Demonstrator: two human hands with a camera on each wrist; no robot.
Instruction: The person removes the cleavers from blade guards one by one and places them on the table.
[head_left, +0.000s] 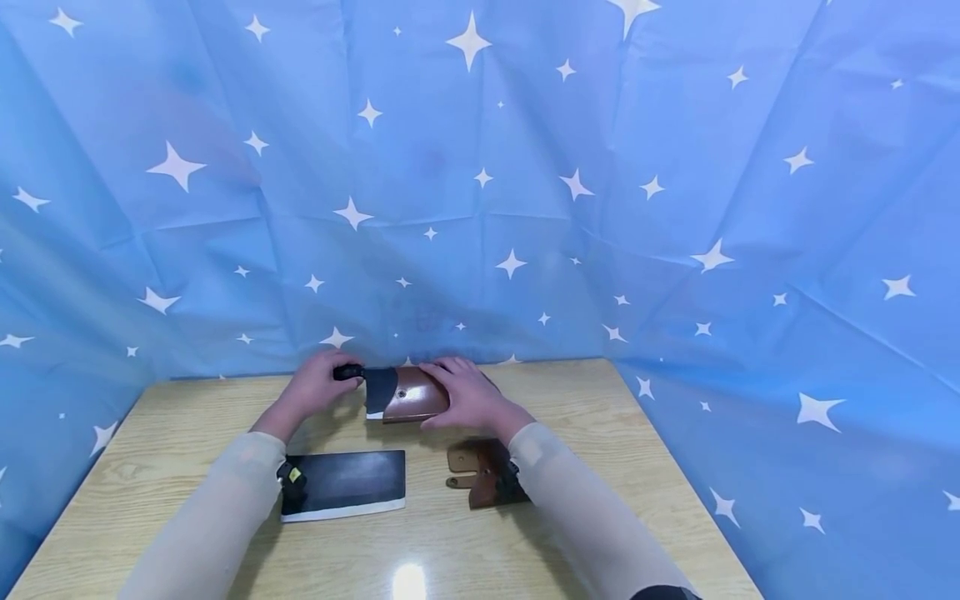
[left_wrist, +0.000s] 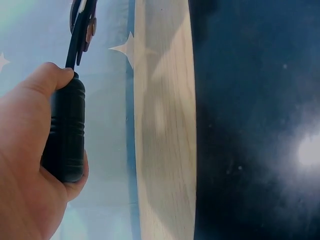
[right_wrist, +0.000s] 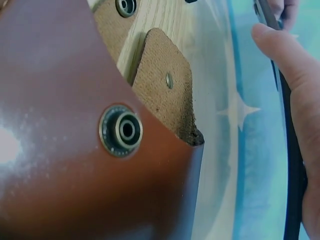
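Observation:
At the back of the table, a cleaver (head_left: 380, 390) has a brown leather sheath (head_left: 420, 392) over much of its dark blade. My left hand (head_left: 318, 385) grips its black handle (left_wrist: 67, 130), thumb up near the blade end. On the sheath's right part, my right hand (head_left: 476, 398) holds the leather; its far end is hidden by the hand. A second cleaver (head_left: 348, 483), unsheathed, lies flat below my left wrist, its handle end covered by the arm. Under my right wrist lies a second brown sheath (head_left: 483, 493) with a snap button and strap, large in the right wrist view.
The light wooden table (head_left: 427, 533) ends just behind the sheathed cleaver. A blue star-patterned cloth (head_left: 480, 292) hangs along the back and both sides. Bright glare shows near the table's front.

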